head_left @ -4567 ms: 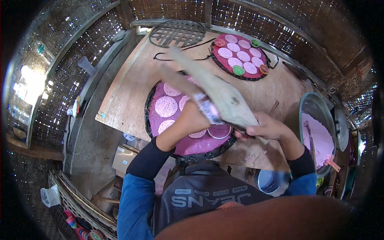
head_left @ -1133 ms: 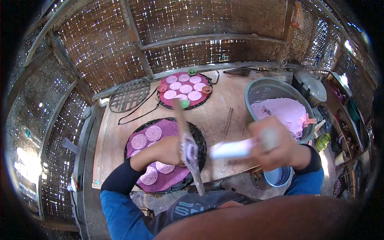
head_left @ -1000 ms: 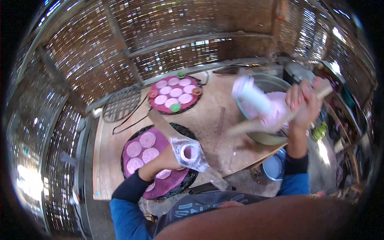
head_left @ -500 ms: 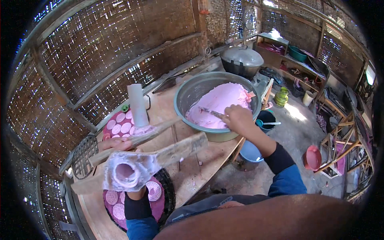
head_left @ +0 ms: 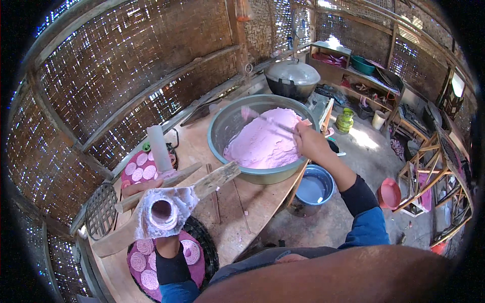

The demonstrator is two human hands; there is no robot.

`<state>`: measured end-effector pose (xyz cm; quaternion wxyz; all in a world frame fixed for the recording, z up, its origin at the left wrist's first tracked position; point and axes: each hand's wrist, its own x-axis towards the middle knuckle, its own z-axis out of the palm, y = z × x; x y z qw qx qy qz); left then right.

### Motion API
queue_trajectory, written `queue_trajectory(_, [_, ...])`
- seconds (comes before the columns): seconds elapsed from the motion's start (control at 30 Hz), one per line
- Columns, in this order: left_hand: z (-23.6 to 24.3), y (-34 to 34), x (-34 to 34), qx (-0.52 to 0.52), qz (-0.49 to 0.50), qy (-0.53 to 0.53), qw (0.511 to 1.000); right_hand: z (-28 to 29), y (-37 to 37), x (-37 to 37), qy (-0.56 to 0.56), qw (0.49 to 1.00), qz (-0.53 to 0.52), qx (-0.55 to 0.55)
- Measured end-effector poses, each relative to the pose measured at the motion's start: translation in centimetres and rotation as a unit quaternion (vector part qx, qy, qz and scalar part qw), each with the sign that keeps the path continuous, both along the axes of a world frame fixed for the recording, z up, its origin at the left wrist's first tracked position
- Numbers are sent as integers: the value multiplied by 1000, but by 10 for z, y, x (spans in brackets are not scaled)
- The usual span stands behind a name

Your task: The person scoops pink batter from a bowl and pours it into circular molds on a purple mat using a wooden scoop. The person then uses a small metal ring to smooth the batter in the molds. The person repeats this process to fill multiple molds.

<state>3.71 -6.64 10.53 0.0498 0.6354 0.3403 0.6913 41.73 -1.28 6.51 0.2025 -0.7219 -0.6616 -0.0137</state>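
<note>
My left hand (head_left: 139, 188) is closed around a wooden hand press (head_left: 218, 182), fingers over one of its boards. A round, hollow opening in the press faces up, ringed by dough-smeared pale cloth or film (head_left: 188, 201). Above the large grey-green basin (head_left: 214, 132), my right hand (head_left: 313, 144) grips a long thin utensil (head_left: 278, 124). Pink dough clings to its tip; motion blur hides its exact kind. A big mound of pink dough (head_left: 265, 144) fills much of the basin. Beneath the press, a round tray (head_left: 211, 252) bears pink cloth and lacy pink discs (head_left: 191, 251).
A second disc-covered pink tray (head_left: 137, 174) lies farther back, beside an upright white cylinder (head_left: 159, 149). A woven rack (head_left: 100, 209) leans at the left. Behind the basin stands a lidded pot (head_left: 292, 78). A blue basin (head_left: 314, 186) sits below the table's right edge.
My right hand has raised the utensil's tip off the dough, with a pink lump on it. The press tilts slightly differently in my left hand, and the whole view has shifted a little.
</note>
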Motion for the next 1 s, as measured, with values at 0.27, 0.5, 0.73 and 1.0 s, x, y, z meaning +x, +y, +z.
queue_trajectory(0.27, [-12,16,5,-38,-1,16,999,20,44,76,-3,990,-100,98])
queue_trajectory(0.5, [-26,25,13,-82,-4,26,996,-2,105,171,11,995,-29,97])
queue_trajectory(0.73, [-22,51,34,21,97,203,974,-8,80,154,145,979,30,143])
queue_trajectory(1.0, [-22,45,22,-46,-5,99,994,-20,-15,134,-27,995,-26,93])
